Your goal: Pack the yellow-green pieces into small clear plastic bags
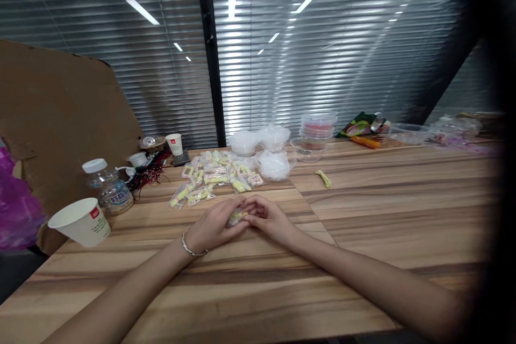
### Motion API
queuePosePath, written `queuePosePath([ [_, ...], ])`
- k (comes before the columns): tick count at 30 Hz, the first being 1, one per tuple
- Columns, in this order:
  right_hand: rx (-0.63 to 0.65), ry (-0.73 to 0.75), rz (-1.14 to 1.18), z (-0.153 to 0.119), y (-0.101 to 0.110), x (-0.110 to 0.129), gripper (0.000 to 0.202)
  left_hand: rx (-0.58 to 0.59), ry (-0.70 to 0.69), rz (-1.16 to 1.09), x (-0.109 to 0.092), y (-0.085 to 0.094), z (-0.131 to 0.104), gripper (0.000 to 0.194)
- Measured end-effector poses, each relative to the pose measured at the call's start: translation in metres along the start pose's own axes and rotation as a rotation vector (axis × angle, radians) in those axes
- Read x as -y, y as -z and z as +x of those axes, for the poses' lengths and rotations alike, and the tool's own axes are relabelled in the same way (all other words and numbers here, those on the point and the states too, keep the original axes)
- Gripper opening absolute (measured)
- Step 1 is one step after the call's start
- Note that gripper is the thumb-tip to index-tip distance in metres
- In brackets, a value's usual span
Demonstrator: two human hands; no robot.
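Both hands meet low over the wooden table [258, 274]. My left hand [215, 224], with a bracelet at the wrist, is closed around a small clear plastic bag [234, 218] that has something yellow in it. Facing it, my right hand [270, 219] pinches at the bag's right end, by a yellow and pinkish piece [244, 215]; its fingers partly hide what they grip. Just beyond the hands lies a pile of small clear bags [215, 178] with yellow and pink pieces inside. A loose yellow piece [323, 178] rests on the table to the right.
At left stand a paper cup [83, 226], a plastic bottle [113, 193] and a cardboard sheet [60, 118]. Farther back are a second paper cup [174, 145], tubs with white plastic bags [276, 165] and stacked clear containers [318, 126]. An orange tool [365, 142] lies back right.
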State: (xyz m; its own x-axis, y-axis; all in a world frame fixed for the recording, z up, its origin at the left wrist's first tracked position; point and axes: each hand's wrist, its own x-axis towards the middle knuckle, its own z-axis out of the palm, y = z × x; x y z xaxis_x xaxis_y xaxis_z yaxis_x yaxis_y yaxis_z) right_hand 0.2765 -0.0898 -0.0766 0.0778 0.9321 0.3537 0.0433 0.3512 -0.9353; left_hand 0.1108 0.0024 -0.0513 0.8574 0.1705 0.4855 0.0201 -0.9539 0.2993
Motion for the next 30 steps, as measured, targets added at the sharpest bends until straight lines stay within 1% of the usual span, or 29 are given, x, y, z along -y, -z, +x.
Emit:
queuePosePath([
  [8, -0.009, 0.000, -0.036, -0.0001, 0.0002, 0.0007, 0.022, 0.018, 0.006, 0.007, -0.0012, 0.0008, -0.0008, 0.052],
  [30, -0.014, -0.022, 0.031, 0.0008, -0.0010, -0.0002, 0.026, 0.027, 0.006, -0.002, -0.0035, 0.0027, 0.0006, 0.051],
])
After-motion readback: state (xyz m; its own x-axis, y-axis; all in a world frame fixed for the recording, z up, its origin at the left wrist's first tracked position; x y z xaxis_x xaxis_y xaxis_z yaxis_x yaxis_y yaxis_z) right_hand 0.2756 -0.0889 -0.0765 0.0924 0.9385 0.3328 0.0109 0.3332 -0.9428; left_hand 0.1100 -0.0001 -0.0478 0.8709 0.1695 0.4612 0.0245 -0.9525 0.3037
